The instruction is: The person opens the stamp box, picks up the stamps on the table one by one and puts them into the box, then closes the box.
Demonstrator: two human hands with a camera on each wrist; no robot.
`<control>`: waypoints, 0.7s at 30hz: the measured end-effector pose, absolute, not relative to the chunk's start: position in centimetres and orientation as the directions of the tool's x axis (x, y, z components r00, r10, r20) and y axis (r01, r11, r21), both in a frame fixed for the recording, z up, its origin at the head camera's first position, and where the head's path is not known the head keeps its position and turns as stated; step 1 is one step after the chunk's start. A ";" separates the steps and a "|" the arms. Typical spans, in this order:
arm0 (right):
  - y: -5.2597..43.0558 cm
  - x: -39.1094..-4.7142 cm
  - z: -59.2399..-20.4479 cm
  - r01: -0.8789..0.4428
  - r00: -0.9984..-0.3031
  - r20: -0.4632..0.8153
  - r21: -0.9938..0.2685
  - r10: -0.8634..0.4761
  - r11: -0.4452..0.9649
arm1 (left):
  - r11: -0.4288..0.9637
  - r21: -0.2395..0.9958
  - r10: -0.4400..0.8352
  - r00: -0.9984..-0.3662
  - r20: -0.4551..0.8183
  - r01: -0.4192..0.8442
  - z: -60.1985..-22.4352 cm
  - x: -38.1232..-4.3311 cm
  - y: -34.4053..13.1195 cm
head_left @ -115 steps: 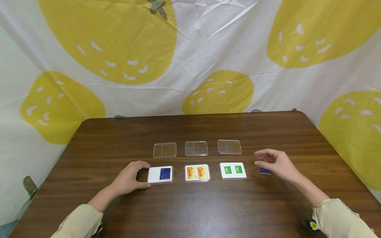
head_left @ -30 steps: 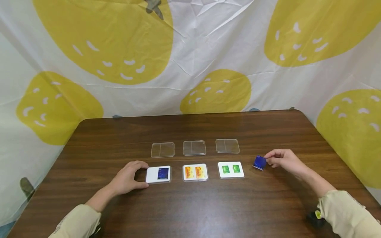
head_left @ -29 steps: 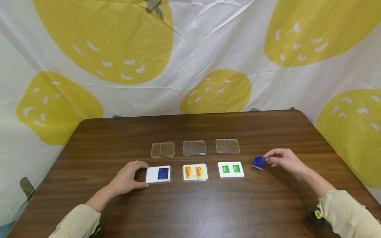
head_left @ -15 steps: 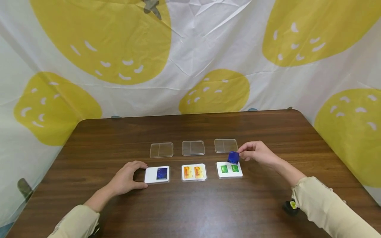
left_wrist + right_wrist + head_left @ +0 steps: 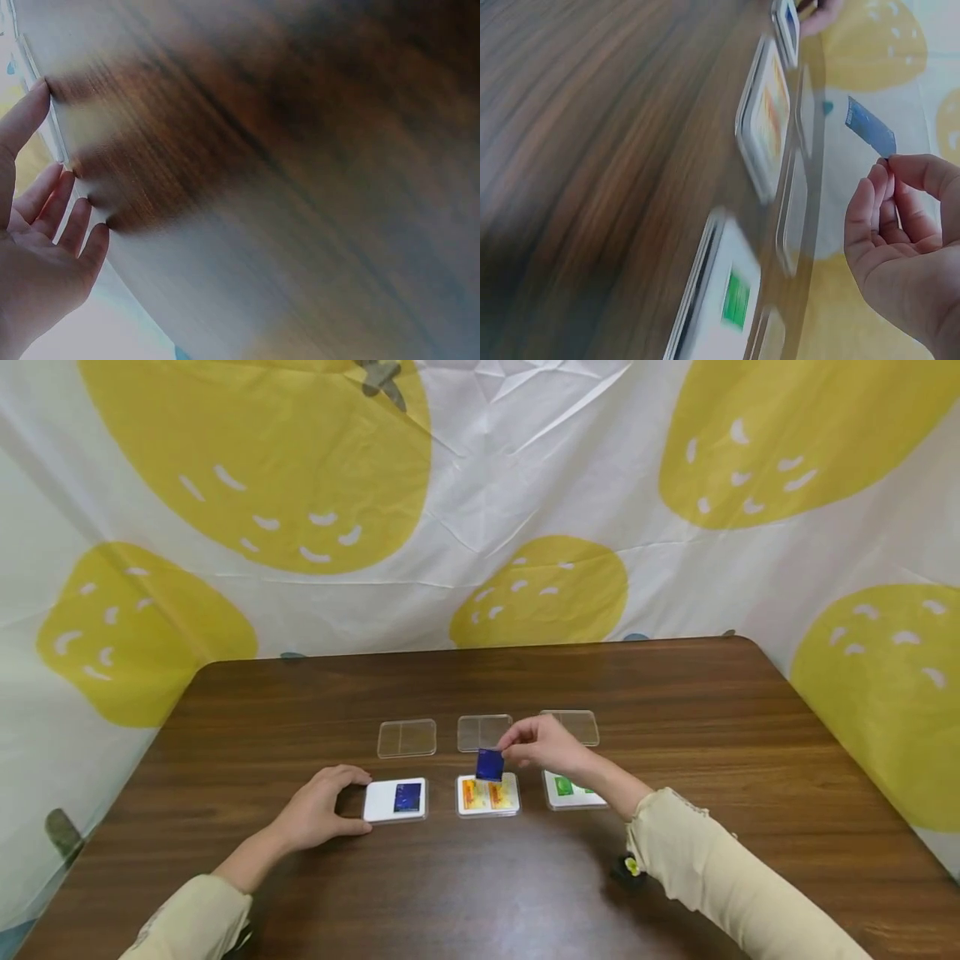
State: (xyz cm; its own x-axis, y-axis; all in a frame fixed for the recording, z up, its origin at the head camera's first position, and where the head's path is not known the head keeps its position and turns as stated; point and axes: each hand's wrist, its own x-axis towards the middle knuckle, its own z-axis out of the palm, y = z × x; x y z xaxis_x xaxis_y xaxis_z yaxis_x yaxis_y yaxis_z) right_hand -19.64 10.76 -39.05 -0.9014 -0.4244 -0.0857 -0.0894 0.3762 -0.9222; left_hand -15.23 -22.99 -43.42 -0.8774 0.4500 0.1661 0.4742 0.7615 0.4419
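Note:
In the head view, my right hand (image 5: 546,743) pinches a small thin blue printed square (image 5: 490,765) by its corner, thumb against fingers. It hangs above the middle flat case (image 5: 487,807), which bears two orange pictures. The right wrist view shows the blue square (image 5: 870,127) raised off the table, tilted. My left hand (image 5: 322,810) holds the left flat case (image 5: 379,802) at its left side, thumb and forefinger at opposite corners. That case has a white face with a matching blue square (image 5: 408,797) on its right half; the left half is plain white.
A third flat case (image 5: 573,799) with green pictures stands on the right, partly hidden by my right forearm. Behind the row lie three clear lids (image 5: 407,739), the middle and right ones partly covered by my right hand. A lemon-print cloth (image 5: 480,485) hangs beyond the brown table (image 5: 315,702).
My right hand has picked up the blue square from the table's right side and carried it left, past the green case to above the orange one. My left hand stays at its case.

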 end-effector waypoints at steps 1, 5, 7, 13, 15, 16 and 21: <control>10.1 -19.7 -39.1 -0.092 -0.899 -0.084 -0.924 -0.430 0.372 | 0.762 0.443 0.450 -0.878 0.165 0.473 -43.4 -15.2 -23.0; 7.4 -19.9 -39.5 -0.087 -0.892 -0.084 -0.933 -0.445 0.350 | 0.761 0.447 0.450 -0.879 0.157 0.469 -43.3 -15.2 -23.0; 6.1 -19.9 -39.6 -0.078 -0.890 -0.089 -0.936 -0.447 0.343 | 0.761 0.448 0.450 -0.879 0.157 0.469 -43.3 -15.2 -22.9; 2.8 -19.9 -40.0 -0.016 -0.886 -0.118 -0.959 -0.448 0.283 | 0.758 0.449 0.450 -0.877 0.166 0.474 -43.3 -15.2 -22.9; 1.8 -19.9 -40.2 -0.009 -0.885 -0.121 -0.961 -0.449 0.276 | 0.755 0.451 0.451 -0.876 0.171 0.477 -43.3 -15.2 -22.9; 1.3 -19.9 -40.2 -0.008 -0.886 -0.121 -0.961 -0.447 0.276 | 0.753 0.452 0.452 -0.875 0.172 0.478 -43.3 -15.2 -22.9; -0.8 -19.6 -40.5 -0.004 -0.894 -0.128 -0.956 -0.428 0.295 | 0.748 0.463 0.453 -0.876 0.167 0.475 -43.3 -15.1 -22.9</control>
